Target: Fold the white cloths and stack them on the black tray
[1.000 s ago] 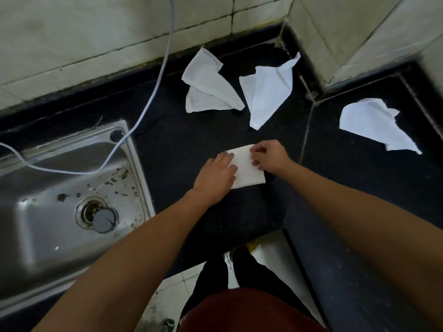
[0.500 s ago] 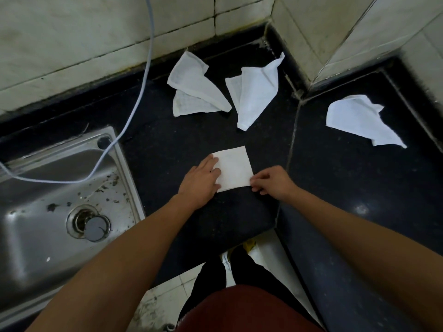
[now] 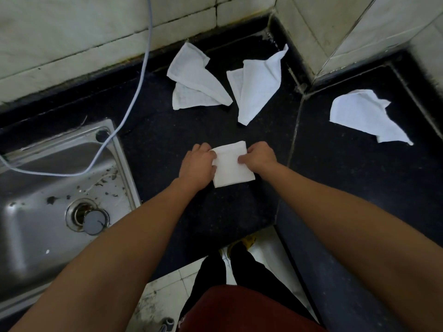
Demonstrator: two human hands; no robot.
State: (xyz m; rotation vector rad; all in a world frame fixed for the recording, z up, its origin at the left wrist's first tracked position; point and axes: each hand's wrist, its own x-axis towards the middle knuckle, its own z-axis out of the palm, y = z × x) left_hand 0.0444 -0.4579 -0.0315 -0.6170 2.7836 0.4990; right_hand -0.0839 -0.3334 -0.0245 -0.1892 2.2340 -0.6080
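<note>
The black speckled desk (image 3: 167,144) wraps an inner wall corner, and a seam (image 3: 296,130) splits it into left and right slabs. A steel sink (image 3: 48,188) is set into it at the left, with a pale cable (image 3: 134,92) trailing across desk and basin. A folded white cloth (image 3: 231,167) lies mid-desk. A crumpled cloth (image 3: 194,77) and a second cloth (image 3: 260,85) lie far by the wall, a third cloth (image 3: 359,113) on the right slab.
</note>
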